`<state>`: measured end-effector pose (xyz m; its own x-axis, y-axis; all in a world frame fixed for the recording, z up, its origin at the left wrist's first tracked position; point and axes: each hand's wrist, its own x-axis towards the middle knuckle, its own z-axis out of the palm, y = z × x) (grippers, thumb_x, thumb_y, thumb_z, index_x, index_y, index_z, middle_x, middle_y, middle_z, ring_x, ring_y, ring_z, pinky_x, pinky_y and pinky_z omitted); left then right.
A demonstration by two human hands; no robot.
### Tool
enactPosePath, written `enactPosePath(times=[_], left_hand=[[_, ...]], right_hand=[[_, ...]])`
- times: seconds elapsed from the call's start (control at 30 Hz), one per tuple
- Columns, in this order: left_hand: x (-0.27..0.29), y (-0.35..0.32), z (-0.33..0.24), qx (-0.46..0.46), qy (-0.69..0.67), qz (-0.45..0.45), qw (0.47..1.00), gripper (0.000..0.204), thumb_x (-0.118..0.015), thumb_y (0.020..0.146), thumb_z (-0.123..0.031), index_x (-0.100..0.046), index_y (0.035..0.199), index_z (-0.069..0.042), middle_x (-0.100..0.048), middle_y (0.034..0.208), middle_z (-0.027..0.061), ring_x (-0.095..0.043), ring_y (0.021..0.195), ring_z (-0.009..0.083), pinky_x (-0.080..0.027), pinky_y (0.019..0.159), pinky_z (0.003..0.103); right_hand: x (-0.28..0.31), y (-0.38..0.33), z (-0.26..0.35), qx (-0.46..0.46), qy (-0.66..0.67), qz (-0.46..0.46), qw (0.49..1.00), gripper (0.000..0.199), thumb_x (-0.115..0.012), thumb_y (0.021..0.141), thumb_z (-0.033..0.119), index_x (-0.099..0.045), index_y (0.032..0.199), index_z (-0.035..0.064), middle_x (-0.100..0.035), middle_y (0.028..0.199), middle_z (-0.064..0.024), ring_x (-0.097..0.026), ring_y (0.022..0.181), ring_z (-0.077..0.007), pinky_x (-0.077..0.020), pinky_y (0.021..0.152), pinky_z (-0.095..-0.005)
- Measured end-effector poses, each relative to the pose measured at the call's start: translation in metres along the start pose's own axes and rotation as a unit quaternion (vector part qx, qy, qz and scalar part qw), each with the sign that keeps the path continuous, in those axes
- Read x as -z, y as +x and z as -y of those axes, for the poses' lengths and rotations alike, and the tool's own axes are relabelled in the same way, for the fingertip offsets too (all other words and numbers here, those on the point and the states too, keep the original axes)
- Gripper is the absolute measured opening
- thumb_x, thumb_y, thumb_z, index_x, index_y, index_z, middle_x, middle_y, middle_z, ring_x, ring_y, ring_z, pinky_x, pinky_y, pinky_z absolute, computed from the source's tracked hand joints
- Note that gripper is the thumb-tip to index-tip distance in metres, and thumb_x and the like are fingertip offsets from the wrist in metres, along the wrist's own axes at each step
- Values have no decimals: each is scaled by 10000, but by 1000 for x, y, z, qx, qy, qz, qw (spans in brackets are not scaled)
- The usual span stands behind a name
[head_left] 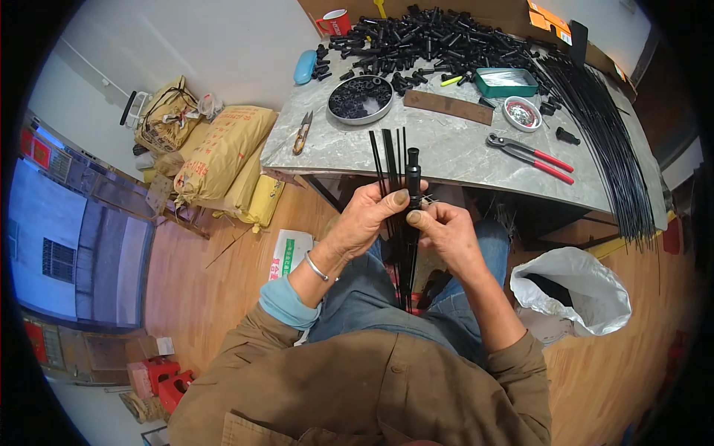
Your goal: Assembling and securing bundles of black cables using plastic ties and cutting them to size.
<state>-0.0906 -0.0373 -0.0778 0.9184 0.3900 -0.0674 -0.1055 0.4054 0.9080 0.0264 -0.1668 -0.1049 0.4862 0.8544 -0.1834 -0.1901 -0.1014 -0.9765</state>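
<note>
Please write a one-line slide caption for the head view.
Left hand and right hand hold a black tubular fitting among thin black rods before a grey table.

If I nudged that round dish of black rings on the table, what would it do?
The dish probably slides rather than tips, being wide and low. The black rings look loose, so some might shift or spill if jolted.

This place is looking like a small workshop: a person (312,383) is sitting and holding thin rods (390,152), while a big heap of black parts (446,36), a pan (359,122) of rings (357,98) and some pliers (554,161) are lying on the table (357,145). Fat sacks (227,152) are resting by the wall (193,37), a silver bag (606,297) is standing open on the wood floor (193,275), and red stools (175,388) are sitting over left.
</note>
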Motion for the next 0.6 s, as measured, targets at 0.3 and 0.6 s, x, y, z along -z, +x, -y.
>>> enactPosePath(times=[0.3,0.6], left_hand=[[2,2,3,-10,1,36,999,381,-643,913,-273,-597,1139,29,-656,1017,87,-623,953,155,-478,875,291],[-20,2,21,-52,32,-25,998,393,-436,1013,-333,-551,1170,9,-640,1034,82,-612,935,147,-476,868,289]], right_hand=[[13,6,2,-73,66,95,991,365,-778,782,342,-554,896,77,-592,786,-6,-578,669,-83,-554,561,-258],[0,0,12,22,138,11,990,453,-804,762,221,-570,1122,79,-587,842,33,-548,704,-71,-429,615,-187]])
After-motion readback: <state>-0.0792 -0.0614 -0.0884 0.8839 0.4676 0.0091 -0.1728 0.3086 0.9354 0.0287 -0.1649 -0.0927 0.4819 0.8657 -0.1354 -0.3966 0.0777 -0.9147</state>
